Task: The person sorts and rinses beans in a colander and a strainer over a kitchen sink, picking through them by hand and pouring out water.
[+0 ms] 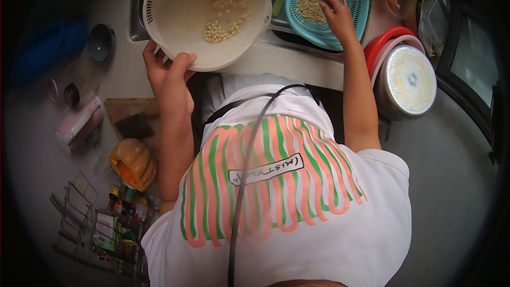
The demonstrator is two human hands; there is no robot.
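My left hand (pixel 171 71) grips the near rim of a large cream plastic colander (pixel 175 36), thumb over the edge. Pale seeds or nuts (pixel 218 34) lie in a cluster on its bottom, with others scattered beyond. To the right, a turquoise plastic basket (pixel 297 34) stands in the sink and holds a layer of similar pale seeds (pixel 310 4). Over that basket reaches my right hand (pixel 336 12), its fingers spread above the right part of the seeds. Nothing shows between those fingers; whether the fingertips touch the seeds is unclear.
Right of the sink, a metal pot (pixel 408 83) lies beside red (pixel 372 54) and pink basins. On the left stand a dark bowl (pixel 101 42), a cut pumpkin (pixel 135 163), a wooden board (pixel 115 107) with a cleaver (pixel 137 125), and a wire rack (pixel 71 223) near bottles. A black cable crosses my shirt.
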